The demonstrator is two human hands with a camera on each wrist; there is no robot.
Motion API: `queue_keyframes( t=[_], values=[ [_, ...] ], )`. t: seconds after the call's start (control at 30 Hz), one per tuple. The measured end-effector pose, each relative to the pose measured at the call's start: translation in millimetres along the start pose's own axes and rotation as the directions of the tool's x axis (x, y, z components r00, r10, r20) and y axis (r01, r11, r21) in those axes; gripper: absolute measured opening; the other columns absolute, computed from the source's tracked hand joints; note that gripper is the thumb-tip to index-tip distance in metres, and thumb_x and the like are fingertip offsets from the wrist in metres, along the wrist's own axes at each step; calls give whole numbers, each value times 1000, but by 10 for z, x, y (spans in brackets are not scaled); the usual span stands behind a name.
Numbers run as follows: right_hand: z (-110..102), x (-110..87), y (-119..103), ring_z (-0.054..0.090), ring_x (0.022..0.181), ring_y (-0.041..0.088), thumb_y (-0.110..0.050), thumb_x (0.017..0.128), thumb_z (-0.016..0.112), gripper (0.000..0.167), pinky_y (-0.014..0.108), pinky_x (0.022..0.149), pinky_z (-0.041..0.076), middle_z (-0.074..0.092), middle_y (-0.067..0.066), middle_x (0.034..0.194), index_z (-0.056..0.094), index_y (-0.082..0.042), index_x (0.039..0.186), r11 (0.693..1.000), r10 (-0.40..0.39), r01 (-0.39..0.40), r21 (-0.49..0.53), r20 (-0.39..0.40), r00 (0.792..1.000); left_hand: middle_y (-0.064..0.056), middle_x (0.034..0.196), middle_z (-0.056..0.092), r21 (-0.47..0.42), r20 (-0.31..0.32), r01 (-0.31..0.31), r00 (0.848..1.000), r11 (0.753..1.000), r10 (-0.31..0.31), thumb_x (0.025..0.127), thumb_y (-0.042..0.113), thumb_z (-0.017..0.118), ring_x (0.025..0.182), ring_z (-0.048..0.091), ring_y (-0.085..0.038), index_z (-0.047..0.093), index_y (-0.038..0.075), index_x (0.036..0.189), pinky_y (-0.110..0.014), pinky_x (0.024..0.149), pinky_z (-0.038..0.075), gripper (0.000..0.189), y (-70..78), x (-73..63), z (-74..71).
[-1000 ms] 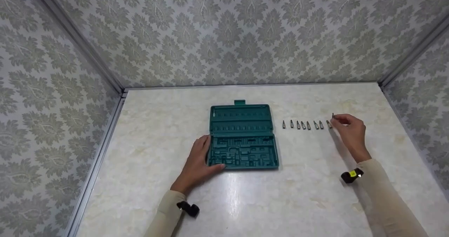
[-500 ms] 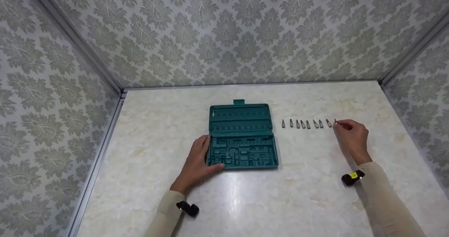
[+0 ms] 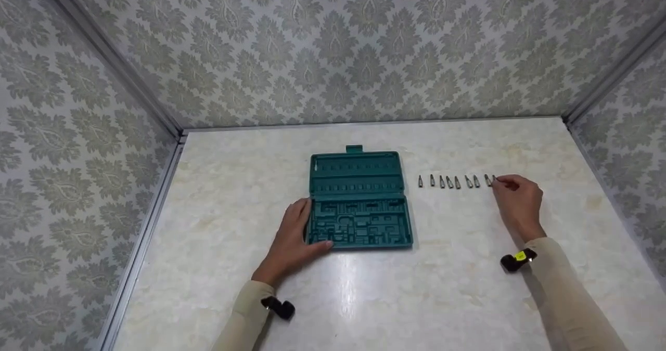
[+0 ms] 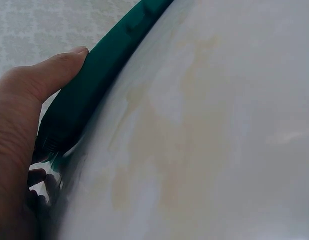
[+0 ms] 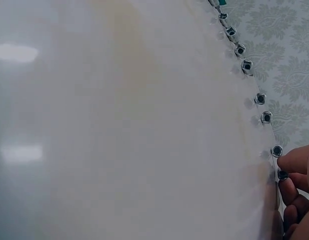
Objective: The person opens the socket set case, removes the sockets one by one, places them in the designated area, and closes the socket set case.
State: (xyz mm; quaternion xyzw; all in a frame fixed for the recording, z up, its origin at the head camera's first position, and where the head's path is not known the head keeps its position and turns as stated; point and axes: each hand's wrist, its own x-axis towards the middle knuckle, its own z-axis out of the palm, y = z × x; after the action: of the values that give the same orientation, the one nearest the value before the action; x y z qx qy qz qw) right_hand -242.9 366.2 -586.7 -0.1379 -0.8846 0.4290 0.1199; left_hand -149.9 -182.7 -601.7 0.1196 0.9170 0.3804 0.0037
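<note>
A green plastic tool case (image 3: 311,177) lies unfolded on the table, its moulded recesses facing up. My left hand (image 3: 291,242) grips the case's near left corner, thumb on the front edge and fingers along the left side. In the left wrist view the thumb (image 4: 62,70) presses on the case wall (image 4: 94,85). To the right, my right hand (image 3: 520,205) pinches a small metal socket bit (image 5: 283,174) by its square-holed end. That bit stands at the right end of a row, close beside another socket bit (image 3: 488,180); the fingertips partly cover it.
Several more socket bits run leftward in a row, from one (image 3: 476,181) to the leftmost (image 3: 420,181) near the case. The pale marbled table (image 3: 229,184) is bounded by patterned wall panels (image 3: 338,54) at the back and sides.
My right hand has lowered its socket bit from above the row's right end to the table, then slid it slightly left toward the neighbouring bit. My left hand keeps its hold on the case.
</note>
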Motion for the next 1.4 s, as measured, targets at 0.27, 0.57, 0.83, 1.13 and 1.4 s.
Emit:
queue_keyframes(
  t=[0.27, 0.57, 0.83, 1.13, 1.4],
  values=[
    [31, 36, -26, 65, 89, 16, -32, 107, 70, 33, 25, 73, 50, 76, 11, 110, 82, -7, 124, 1000, 15, -15, 5, -17, 1000, -6, 179, 27, 0, -12, -31, 999, 1000, 31, 86, 65, 86, 163, 25, -26, 23, 14, 177, -53, 131, 28, 122, -8, 8, 7],
    [29, -9, -48, 65, 89, 18, -27, 107, 70, 29, 24, 72, 50, 76, 12, 108, 82, -5, 122, 1000, 9, -9, 12, -26, 1000, -4, 180, 24, -17, 0, -13, 1000, 1000, 13, 85, 68, 85, 164, 23, -23, 21, 17, 178, -51, 131, 27, 124, 0, 8, 18],
    [-36, -15, -71, 64, 96, 20, -40, 108, 67, 39, 29, 77, 51, 71, 8, 114, 78, -9, 128, 997, 72, -72, 41, 8, 997, -6, 181, 23, -27, 7, -17, 1000, 999, 17, 86, 69, 84, 165, 21, -24, 20, 16, 178, -51, 131, 26, 124, 11, 12, 22],
    [43, -75, -338, 59, 95, 15, -25, 107, 73, 31, 29, 83, 46, 74, 14, 111, 80, -1, 124, 995, -68, 68, 66, -4, 998, -8, 180, 25, -28, -1, -37, 999, 999, 37, 86, 68, 85, 164, 23, -27, 22, 13, 177, -53, 131, 28, 124, -32, 18, 34],
    [371, -171, -608, 59, 101, 25, -14, 105, 75, 24, 39, 92, 44, 76, 21, 112, 80, 4, 121, 969, -241, 232, 89, 104, 965, -9, 179, 26, -45, -17, -37, 999, 998, 36, 85, 64, 88, 163, 25, -29, 25, 12, 177, -56, 129, 30, 122, -23, 7, 2]
  ],
)
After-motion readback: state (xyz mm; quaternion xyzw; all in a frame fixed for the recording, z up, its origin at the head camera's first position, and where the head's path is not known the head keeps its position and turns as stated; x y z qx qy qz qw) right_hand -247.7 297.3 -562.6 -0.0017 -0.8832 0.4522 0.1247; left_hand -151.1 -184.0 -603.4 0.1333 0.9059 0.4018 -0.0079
